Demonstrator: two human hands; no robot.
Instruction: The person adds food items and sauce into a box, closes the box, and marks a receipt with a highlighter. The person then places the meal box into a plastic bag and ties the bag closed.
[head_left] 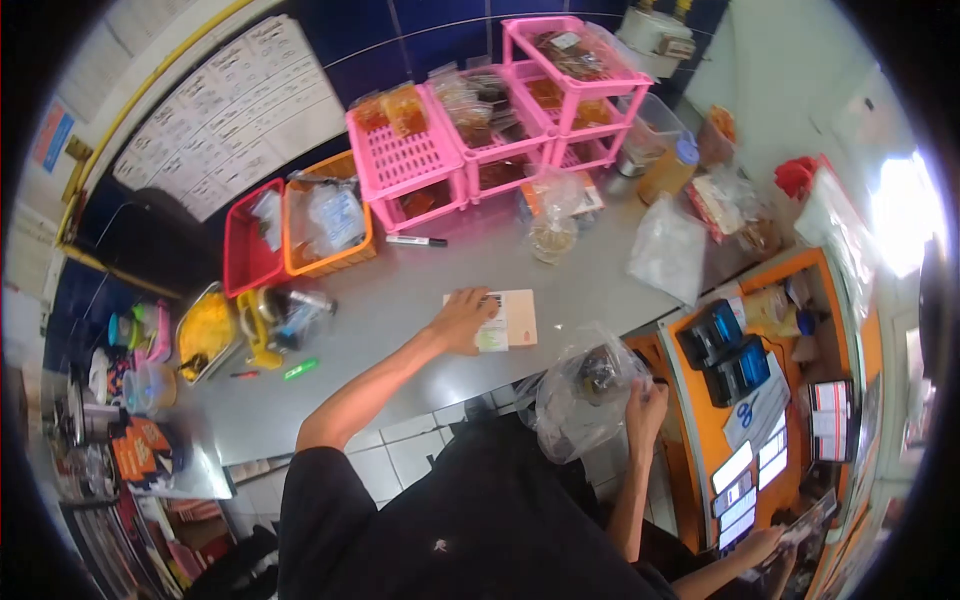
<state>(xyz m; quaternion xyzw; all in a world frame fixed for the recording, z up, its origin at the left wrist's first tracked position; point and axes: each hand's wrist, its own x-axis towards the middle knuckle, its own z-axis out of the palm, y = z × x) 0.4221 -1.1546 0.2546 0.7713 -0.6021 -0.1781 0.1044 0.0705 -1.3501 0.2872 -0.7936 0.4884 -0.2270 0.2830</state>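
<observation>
My left hand (pixel 466 320) lies over the left side of a small beige box (pixel 522 318) on the steel table. Its fingers are stretched across a printed white label (pixel 492 338) on the box's top. Over the table's front edge, my right hand (pixel 646 404) is closed on the gathered side of a clear plastic bag (pixel 570 405). Inside the bag is a dark round item that I cannot make out. A small clear bag of tan contents (pixel 552 240) stands on the table beyond the box.
Pink stacked baskets (pixel 410 165) with packets line the back of the steel table (pixel 400 300). Red and orange baskets (pixel 325 265), a marker (pixel 417 241) and a green pen (pixel 300 369) are leftward. At right, another person's hands (pixel 765 548) are near several phones (pixel 737 500) on an orange counter.
</observation>
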